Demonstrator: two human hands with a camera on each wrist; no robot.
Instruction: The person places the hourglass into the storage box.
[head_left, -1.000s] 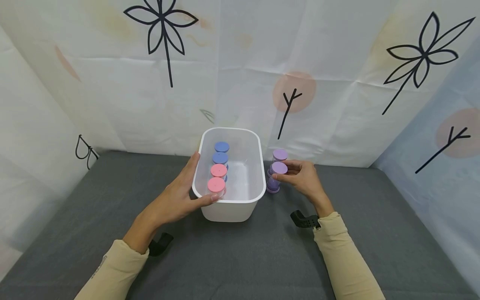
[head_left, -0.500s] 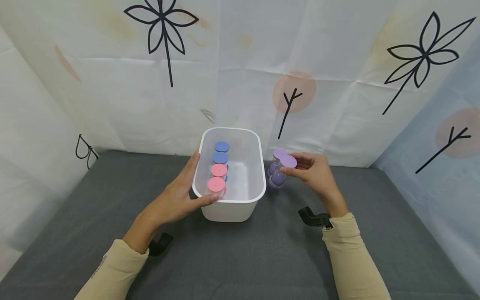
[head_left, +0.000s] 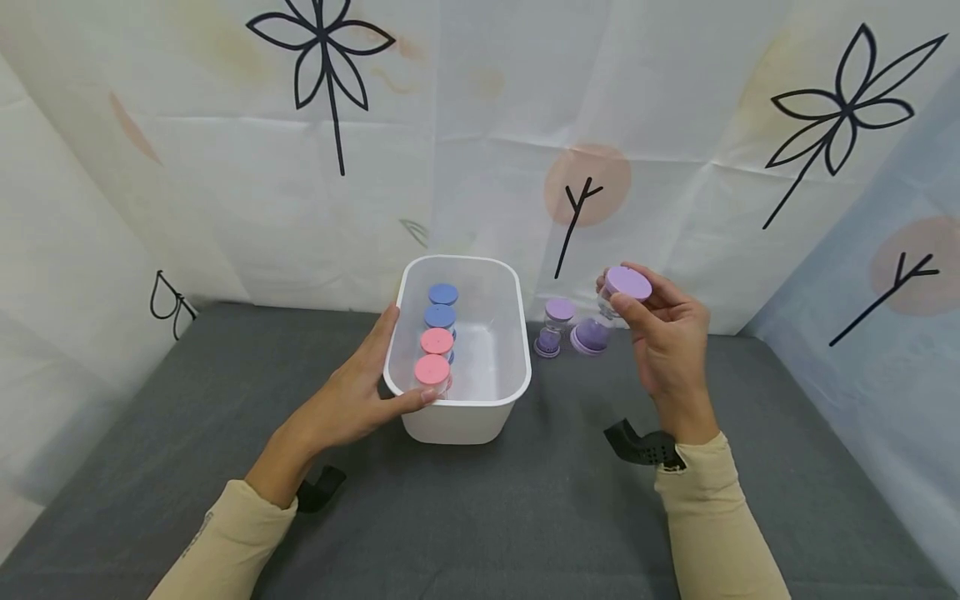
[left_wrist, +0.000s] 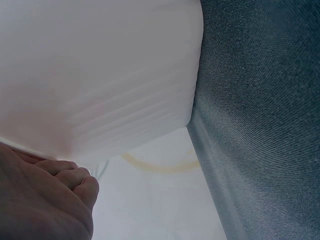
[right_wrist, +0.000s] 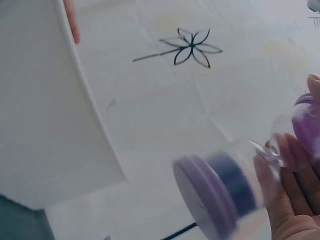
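In the head view my right hand [head_left: 671, 333] pinches a purple-capped sand timer [head_left: 626, 285] between thumb and fingers. It is lifted and tilted, its lower end swung toward the left. The right wrist view shows the clear waist and dark sand of this sand timer [right_wrist: 235, 185], somewhat blurred. Another purple-capped sand timer [head_left: 559, 310] stands upright just left of it, beside the bin. My left hand [head_left: 356, 379] grips the rim of a white plastic bin [head_left: 461, 421], thumb over the front edge. Its fingers [left_wrist: 65, 175] lie against the outer wall in the left wrist view.
Inside the bin, along its left side, stand blue-capped sand timers [head_left: 440, 316] and pink-capped sand timers [head_left: 432, 369] in a row. A grey cloth [head_left: 465, 517] covers the table. Printed fabric [head_left: 487, 167] hangs right behind the bin and at both sides.
My right hand has raised the nearer purple sand timer off the table and carried it up and to the right, tilting it. The left hand and bin stay put.
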